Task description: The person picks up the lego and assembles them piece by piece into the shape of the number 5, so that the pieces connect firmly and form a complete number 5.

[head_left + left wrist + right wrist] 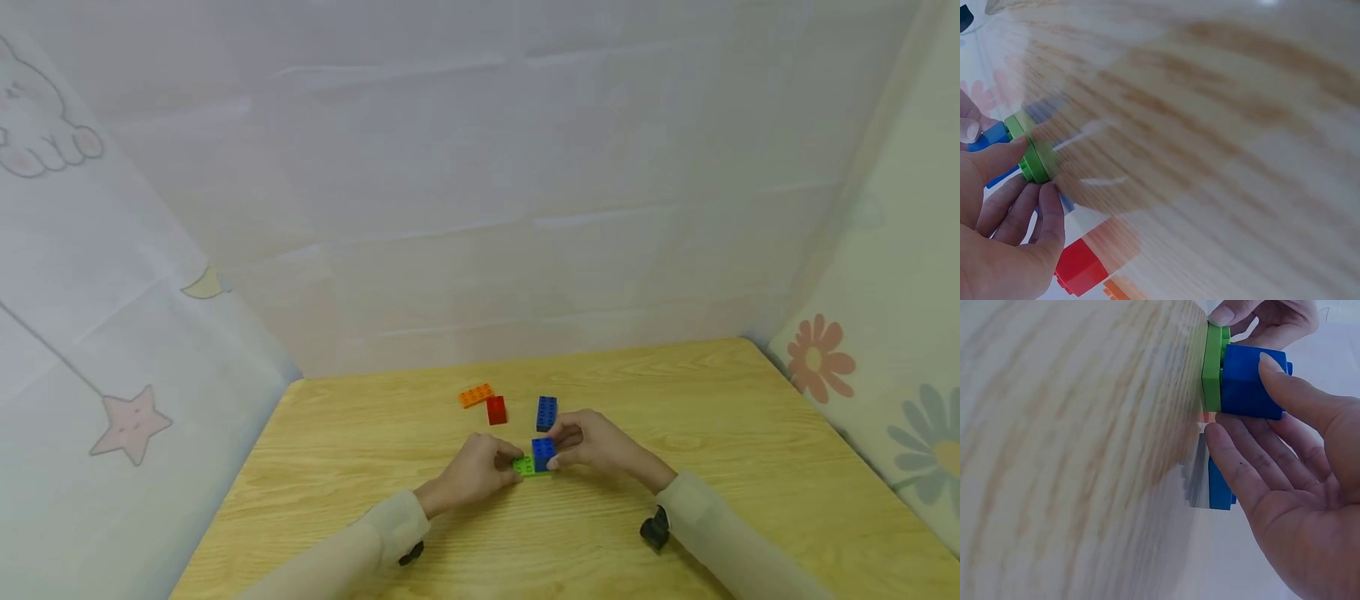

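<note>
A light green flat building brick [524, 466] lies on the table, its left end pinched between thumb and fingers of my left hand [481, 472]. On its right end sits a blue building brick [543, 454], studs up, which my right hand [596, 446] holds between thumb and fingers. In the right wrist view the blue brick [1252, 381] stands against the studded face of the green brick [1212, 369]; whether it is pressed fully down I cannot tell. My left thumb covers part of the green brick [1036, 164] in the left wrist view.
Behind the hands lie a second blue brick [547, 412], a red brick [497, 410] and a flat orange brick [476, 395], the last two close together. The wooden table [360, 442] ends at a cloth-covered wall at the back, with printed cloth at both sides.
</note>
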`<state>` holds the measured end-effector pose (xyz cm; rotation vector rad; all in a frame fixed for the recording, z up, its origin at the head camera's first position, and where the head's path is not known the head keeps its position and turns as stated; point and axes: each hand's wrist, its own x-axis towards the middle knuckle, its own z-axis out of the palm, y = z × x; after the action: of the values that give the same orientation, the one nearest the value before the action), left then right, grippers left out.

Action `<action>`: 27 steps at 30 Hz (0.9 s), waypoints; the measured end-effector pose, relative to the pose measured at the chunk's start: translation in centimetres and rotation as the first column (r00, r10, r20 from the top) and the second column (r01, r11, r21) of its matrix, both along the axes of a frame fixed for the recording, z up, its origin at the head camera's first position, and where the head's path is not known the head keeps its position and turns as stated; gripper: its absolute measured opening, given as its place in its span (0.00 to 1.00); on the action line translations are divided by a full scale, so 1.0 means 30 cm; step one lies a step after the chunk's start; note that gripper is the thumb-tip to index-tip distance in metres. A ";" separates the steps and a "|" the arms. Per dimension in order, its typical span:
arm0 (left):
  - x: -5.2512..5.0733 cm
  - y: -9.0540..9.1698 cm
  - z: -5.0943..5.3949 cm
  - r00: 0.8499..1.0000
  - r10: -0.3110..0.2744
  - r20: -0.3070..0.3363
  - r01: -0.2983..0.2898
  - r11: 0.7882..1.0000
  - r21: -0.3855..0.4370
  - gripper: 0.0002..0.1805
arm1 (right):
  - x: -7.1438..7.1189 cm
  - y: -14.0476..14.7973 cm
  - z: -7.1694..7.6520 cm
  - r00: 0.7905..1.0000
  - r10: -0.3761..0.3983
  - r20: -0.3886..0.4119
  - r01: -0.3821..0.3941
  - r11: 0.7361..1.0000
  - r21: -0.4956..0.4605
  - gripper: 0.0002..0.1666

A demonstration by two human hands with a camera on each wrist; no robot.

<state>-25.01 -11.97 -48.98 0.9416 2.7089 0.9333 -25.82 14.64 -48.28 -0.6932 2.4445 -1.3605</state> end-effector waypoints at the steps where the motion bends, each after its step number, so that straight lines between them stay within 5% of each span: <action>1: -0.002 -0.003 0.000 1.000 -0.004 -0.003 0.004 1.000 0.002 0.17 | 0.001 -0.003 0.001 1.000 0.003 -0.004 -0.003 1.000 -0.001 0.17; 27: -0.004 -0.024 0.014 1.000 -0.008 0.000 0.008 1.000 -0.023 0.15 | 0.025 -0.045 0.017 0.998 -0.028 -0.062 0.031 0.998 0.057 0.14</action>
<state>-25.14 -12.68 -48.56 0.9475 2.7079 0.8981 -25.07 13.28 -47.77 -0.6972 2.5402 -1.2921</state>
